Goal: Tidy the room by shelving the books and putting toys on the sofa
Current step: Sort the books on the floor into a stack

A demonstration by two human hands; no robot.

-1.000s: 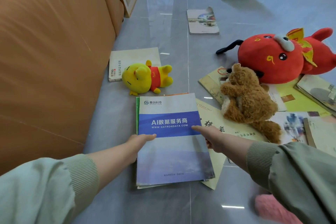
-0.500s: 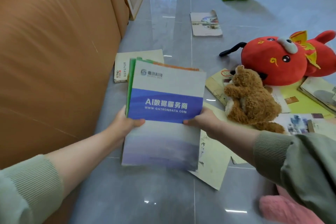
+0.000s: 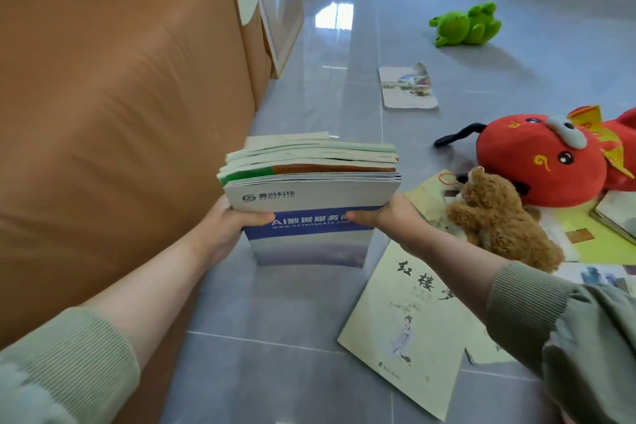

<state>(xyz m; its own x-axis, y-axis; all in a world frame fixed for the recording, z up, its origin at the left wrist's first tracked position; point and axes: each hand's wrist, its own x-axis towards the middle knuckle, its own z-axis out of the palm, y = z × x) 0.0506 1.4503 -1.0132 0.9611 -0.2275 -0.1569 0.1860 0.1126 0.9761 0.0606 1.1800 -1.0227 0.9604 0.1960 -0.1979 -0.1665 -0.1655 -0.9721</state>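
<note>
While the left hand (image 3: 225,224) and right hand (image 3: 385,217) clamp the stack of books (image 3: 309,189) mid-frame – floppy, slick covers, likely heavy – holding at both side edges suits.

**Book stack lifted from the floor and stood on edge**

A second ago the stack of books (image 3: 311,182) lay flat on the grey floor (image 3: 275,372), your left hand (image 3: 229,222) and right hand (image 3: 392,215) just reaching its side edges. Now you grip it from both sides, thumbs across the blue-banded front cover, and it stands almost upright with its page edges facing you from above. The cream book (image 3: 409,323) it partly covered now lies fully exposed, near and to the right. The yellow bear that lay beyond the stack is now out of sight behind it.
</note>
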